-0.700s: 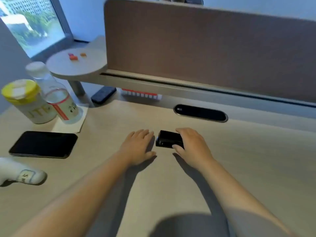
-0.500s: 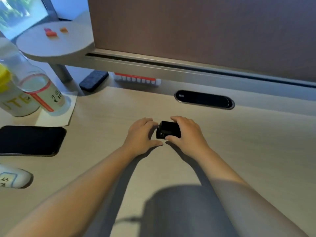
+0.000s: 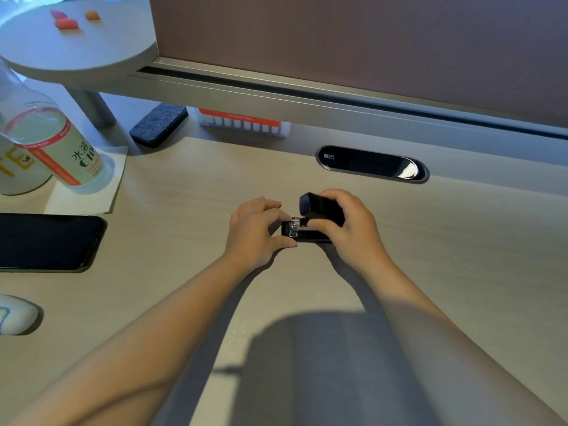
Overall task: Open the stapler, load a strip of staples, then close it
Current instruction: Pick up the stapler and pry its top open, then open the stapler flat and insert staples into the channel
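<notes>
A small black stapler (image 3: 310, 218) sits on the pale wooden desk (image 3: 461, 256) in the middle of the head view. Its black top cover is tilted up and open, and the silver metal staple channel shows at the left end. My right hand (image 3: 350, 229) grips the raised cover from the right. My left hand (image 3: 255, 232) pinches the stapler's base at its left end, thumb in front and fingers behind. A white and red box of staples (image 3: 242, 123) lies at the back of the desk under the partition rail. No loose staple strip is visible.
A black phone (image 3: 46, 241) lies at left. Behind it stand a clear bottle (image 3: 46, 139) on a napkin and a white jar. A dark eraser (image 3: 158, 124), a black oval cable port (image 3: 372, 162), a round side shelf (image 3: 76, 47) and a brown partition (image 3: 368, 41) line the back.
My left hand closed onto the stapler's left end. My right hand lifted the top cover, so the stapler went from closed to open. The camera tilted down and closer.
</notes>
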